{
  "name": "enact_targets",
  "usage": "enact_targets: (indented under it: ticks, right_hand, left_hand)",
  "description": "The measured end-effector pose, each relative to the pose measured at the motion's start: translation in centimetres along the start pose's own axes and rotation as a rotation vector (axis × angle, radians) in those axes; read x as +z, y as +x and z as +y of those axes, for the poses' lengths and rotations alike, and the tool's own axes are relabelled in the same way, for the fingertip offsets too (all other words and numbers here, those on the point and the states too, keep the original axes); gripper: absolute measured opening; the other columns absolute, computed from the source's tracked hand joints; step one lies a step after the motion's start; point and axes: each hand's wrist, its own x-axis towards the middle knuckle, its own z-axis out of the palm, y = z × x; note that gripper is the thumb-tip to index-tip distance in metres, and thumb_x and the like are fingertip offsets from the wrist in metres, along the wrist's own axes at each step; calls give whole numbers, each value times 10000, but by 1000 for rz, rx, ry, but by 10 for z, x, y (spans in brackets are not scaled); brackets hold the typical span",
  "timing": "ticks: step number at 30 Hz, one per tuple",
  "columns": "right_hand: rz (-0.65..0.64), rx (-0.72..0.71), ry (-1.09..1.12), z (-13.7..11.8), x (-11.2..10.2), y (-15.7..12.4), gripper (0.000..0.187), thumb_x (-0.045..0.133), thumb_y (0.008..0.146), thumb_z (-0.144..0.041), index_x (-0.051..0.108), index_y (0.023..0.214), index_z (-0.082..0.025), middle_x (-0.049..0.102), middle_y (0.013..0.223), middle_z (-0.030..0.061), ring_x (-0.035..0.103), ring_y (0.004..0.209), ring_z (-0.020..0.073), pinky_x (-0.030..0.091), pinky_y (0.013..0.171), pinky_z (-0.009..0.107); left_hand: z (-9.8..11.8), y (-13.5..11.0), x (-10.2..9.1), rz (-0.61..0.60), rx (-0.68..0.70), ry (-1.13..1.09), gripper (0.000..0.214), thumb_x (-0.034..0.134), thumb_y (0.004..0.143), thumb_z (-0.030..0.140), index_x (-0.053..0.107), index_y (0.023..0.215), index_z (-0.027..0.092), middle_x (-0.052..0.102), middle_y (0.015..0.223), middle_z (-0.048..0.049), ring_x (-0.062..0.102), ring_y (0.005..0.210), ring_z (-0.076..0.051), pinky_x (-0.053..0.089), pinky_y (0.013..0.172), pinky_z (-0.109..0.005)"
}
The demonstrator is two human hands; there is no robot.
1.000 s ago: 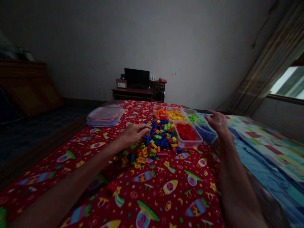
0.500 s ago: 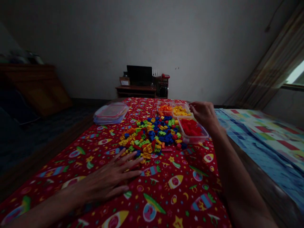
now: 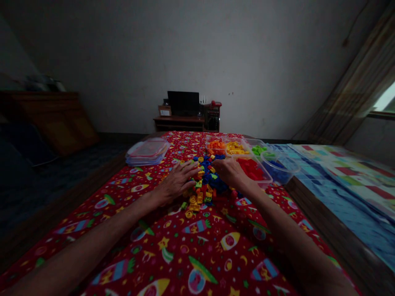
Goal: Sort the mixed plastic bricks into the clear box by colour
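A heap of small toy bricks (image 3: 206, 181) in blue, yellow, green, red and orange lies on a red cloth (image 3: 197, 246) printed with rockets. My left hand (image 3: 177, 181) rests on the heap's left side, fingers spread over the bricks. On the heap's right side lies my right hand (image 3: 227, 172), its fingers curled down among the bricks; what they hold is hidden. Behind the heap stand clear tubs of sorted bricks: orange (image 3: 216, 146), yellow (image 3: 235, 148), green (image 3: 258, 150), red (image 3: 253, 169) and blue (image 3: 279, 172).
A stack of clear lids (image 3: 147, 150) sits at the cloth's back left. The surface's wooden edge (image 3: 321, 222) runs along the right, with a patterned mat (image 3: 348, 181) on the floor beyond. A low desk with a dark monitor (image 3: 184, 103) stands against the far wall.
My left hand has moved forward from the bare cloth onto the heap's left side. My right hand has come back from the tubs down onto the heap's right side.
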Motion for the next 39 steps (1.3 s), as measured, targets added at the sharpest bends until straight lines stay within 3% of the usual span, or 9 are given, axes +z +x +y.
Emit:
enact_targets:
  ticks: [5,8,12,15,21,29,35,39]
  right_hand:
    - [-13,-180,135,-9,30,-3,265,520,883,-199,631,1124,-181,673,1005,96,604,871,163,401,717,233]
    - [5,-310,189,-7,47,-5,287,571,839,-147,633,1119,-166,661,1003,106,594,926,184,442,802,277]
    - [129,-405,275,-2,60,-10,265,562,842,-126,628,1098,-120,645,1019,132,572,1006,199,437,901,312]
    - [188,-330,310,0,54,-11,266,569,867,-195,611,1119,-119,643,1049,137,578,1008,199,442,869,290]
    - [70,-133,313,0,33,-3,241,532,900,-247,650,1054,-103,693,851,106,622,744,175,420,685,251]
    - [62,-65,433,-1,26,-1,229,510,891,-232,700,974,-134,712,888,93,644,770,175,438,695,246]
    - [-27,50,694,0,34,5,317,520,853,-199,659,1136,-170,710,1018,70,681,674,167,507,602,244]
    - [-12,102,847,0,35,7,297,524,853,-214,663,1111,-167,705,1026,79,692,703,177,523,555,241]
  left_hand:
    - [-13,29,13,137,-148,-109,394,404,931,410,633,1170,197,530,1367,-97,427,1293,-249,326,1086,-452]
    - [-22,36,7,102,-246,-235,355,462,875,392,698,1033,180,663,1180,-97,573,1131,-242,423,1002,-397]
    - [-34,32,-10,-12,-366,-316,303,512,788,341,733,931,189,736,968,-55,661,907,-217,496,861,-318]
    - [-36,25,-17,-81,-367,-315,298,546,741,323,742,930,200,743,956,-41,668,881,-220,503,816,-293]
    - [-23,20,-13,-128,-437,-307,348,528,780,303,714,1061,215,740,999,-37,674,885,-214,504,790,-274]
    - [-19,24,-19,41,-478,-329,326,562,701,180,738,974,213,744,979,-29,669,916,-226,500,831,-297]
    - [-8,28,-20,137,-477,-567,378,605,684,248,705,1045,196,732,850,-22,668,790,-203,520,724,-290]
    - [1,32,-16,193,-451,-782,418,628,671,254,676,1077,165,680,741,-8,647,719,-174,522,679,-278]
